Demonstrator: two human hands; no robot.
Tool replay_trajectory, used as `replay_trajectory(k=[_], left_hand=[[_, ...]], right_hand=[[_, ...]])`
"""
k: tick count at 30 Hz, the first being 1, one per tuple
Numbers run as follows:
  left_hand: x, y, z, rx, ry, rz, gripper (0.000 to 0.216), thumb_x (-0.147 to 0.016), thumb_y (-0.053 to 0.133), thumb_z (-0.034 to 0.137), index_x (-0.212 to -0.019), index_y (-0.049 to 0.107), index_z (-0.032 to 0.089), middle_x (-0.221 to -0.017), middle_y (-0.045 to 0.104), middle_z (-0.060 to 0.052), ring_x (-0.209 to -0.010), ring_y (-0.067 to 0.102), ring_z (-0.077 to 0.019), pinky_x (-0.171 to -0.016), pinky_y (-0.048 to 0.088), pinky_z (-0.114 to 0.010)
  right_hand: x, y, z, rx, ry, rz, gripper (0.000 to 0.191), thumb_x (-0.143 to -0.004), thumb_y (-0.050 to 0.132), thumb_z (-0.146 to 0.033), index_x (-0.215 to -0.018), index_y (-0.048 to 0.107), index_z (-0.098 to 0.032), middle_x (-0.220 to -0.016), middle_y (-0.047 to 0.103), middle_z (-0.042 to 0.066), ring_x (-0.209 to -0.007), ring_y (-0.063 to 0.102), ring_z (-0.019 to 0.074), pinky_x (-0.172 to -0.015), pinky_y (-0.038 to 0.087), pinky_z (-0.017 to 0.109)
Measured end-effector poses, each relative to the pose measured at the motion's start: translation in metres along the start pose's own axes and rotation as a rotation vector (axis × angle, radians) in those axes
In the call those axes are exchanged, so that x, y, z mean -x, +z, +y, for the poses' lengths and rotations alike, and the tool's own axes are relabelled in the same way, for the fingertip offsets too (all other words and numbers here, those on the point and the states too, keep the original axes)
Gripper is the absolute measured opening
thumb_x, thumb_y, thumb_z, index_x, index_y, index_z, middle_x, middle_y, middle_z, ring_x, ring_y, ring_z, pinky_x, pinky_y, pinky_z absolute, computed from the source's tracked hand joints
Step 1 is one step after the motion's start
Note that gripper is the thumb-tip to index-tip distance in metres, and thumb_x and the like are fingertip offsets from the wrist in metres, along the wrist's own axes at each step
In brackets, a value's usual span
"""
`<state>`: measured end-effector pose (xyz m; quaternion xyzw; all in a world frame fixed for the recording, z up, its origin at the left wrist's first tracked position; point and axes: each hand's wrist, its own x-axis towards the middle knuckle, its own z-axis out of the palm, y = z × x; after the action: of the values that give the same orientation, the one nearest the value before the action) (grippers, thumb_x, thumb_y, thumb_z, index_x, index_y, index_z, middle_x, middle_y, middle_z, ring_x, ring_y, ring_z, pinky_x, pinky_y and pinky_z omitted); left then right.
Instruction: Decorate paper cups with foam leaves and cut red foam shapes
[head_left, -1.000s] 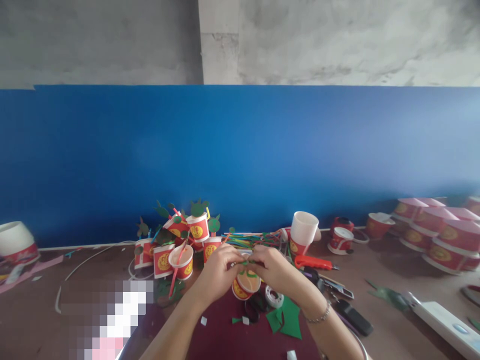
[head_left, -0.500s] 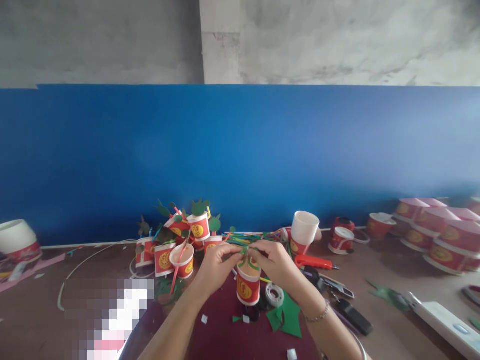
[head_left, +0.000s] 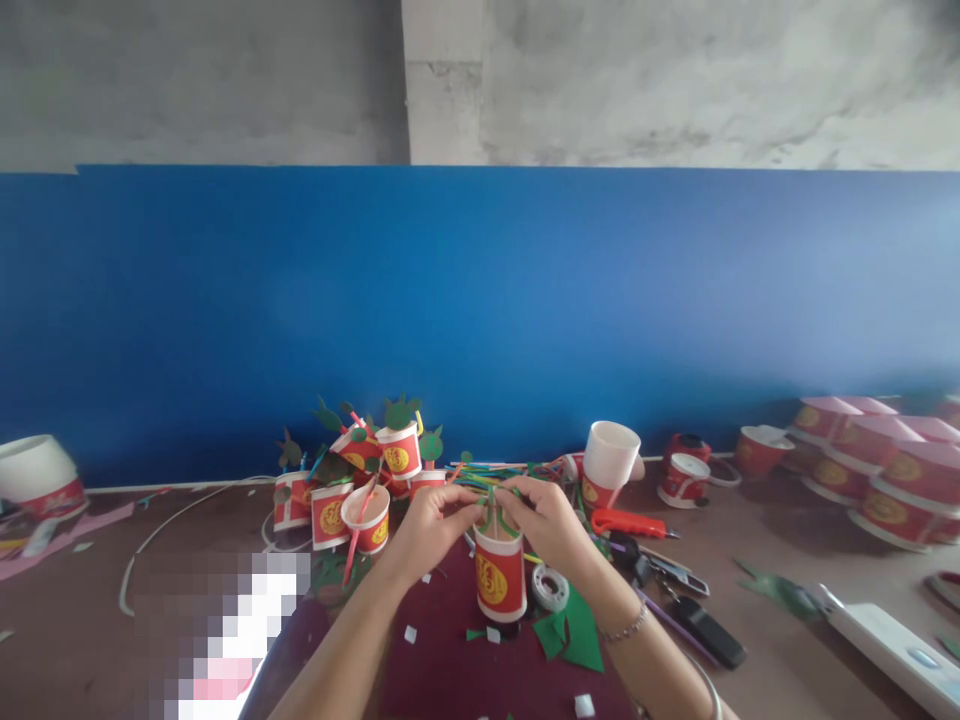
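Observation:
A small red paper cup [head_left: 500, 575] with a gold emblem stands upright on a dark red sheet [head_left: 450, 670] in front of me. My left hand [head_left: 427, 525] and my right hand [head_left: 547, 520] meet just above its rim. Both pinch a thin green piece [head_left: 491, 505] that sticks up out of the cup. A roll of white tape [head_left: 550, 588] lies just right of the cup, next to green paper scraps [head_left: 574, 632].
A pile of decorated red cups [head_left: 367, 470] with green leaves and straws sits behind left. An upturned white cup [head_left: 609, 457], a red cutter [head_left: 626, 523], more cups and stacked red bowls [head_left: 892, 470] lie to the right. The blue wall [head_left: 480, 300] bounds the back.
The cup has turned from tilted toward me to upright on the sheet. Both hands have risen slightly, still pinching at its rim.

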<state>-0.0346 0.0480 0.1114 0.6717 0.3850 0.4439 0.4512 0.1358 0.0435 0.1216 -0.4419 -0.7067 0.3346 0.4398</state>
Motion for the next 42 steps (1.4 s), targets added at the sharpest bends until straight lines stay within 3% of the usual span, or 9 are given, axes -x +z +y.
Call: replay_trajectory(k=[11,16,25,32,39,42], left_hand=[[0.001,0.004,0.002,0.112,-0.053,-0.012,0.022,-0.074,0.064,0.032,-0.088,0.071,0.016,-0.080,0.071,-0.005,-0.081,0.063,-0.0208,-0.073,0.047,-0.029],[0.001,0.006,0.002,0.062,-0.017,0.021,0.020,-0.075,0.063,0.033,-0.086,0.071,0.018,-0.081,0.070,-0.003,-0.080,0.062,-0.0195,-0.072,0.047,-0.028],[0.000,0.006,-0.006,0.118,0.001,-0.042,0.020,-0.076,0.062,0.028,-0.091,0.071,0.019,-0.081,0.070,-0.003,-0.082,0.062,-0.0192,-0.073,0.046,-0.028],[0.000,0.006,-0.009,0.117,-0.048,0.022,0.013,-0.072,0.065,0.028,-0.074,0.069,0.016,-0.069,0.067,-0.001,-0.065,0.059,-0.0147,-0.061,0.043,-0.024],[0.002,0.008,-0.001,0.140,-0.061,0.004,0.014,-0.071,0.066,0.029,-0.073,0.067,0.015,-0.069,0.066,-0.002,-0.066,0.058,-0.0152,-0.062,0.043,-0.025],[0.001,0.008,0.000,0.191,-0.050,0.008,0.016,-0.072,0.066,0.029,-0.078,0.067,0.015,-0.071,0.066,-0.002,-0.070,0.058,-0.0162,-0.065,0.043,-0.025]], right_hand=[[-0.001,-0.007,0.001,-0.034,0.004,-0.089,0.030,-0.083,0.051,-0.037,-0.062,0.058,-0.015,-0.049,0.045,-0.003,-0.046,0.036,0.0091,-0.046,0.031,0.022],[-0.002,-0.008,-0.001,0.003,-0.012,-0.055,0.030,-0.082,0.051,-0.034,-0.060,0.059,-0.015,-0.052,0.049,-0.002,-0.050,0.041,0.0102,-0.049,0.034,0.023],[-0.001,-0.001,0.002,-0.022,-0.031,0.020,0.026,-0.082,0.051,-0.032,-0.072,0.067,-0.014,-0.065,0.060,0.002,-0.062,0.051,0.0138,-0.057,0.042,0.023],[-0.001,0.005,0.005,-0.053,-0.021,0.033,0.025,-0.081,0.052,-0.031,-0.070,0.066,-0.014,-0.062,0.057,0.002,-0.060,0.050,0.0135,-0.054,0.041,0.022],[-0.002,0.001,0.000,-0.037,-0.034,-0.002,0.028,-0.080,0.053,-0.034,-0.068,0.067,-0.013,-0.061,0.059,0.002,-0.061,0.051,0.0144,-0.057,0.042,0.024],[-0.002,-0.001,-0.002,-0.130,-0.009,0.012,0.029,-0.079,0.057,-0.039,-0.084,0.069,-0.013,-0.069,0.063,0.004,-0.066,0.054,0.0166,-0.061,0.044,0.027]])
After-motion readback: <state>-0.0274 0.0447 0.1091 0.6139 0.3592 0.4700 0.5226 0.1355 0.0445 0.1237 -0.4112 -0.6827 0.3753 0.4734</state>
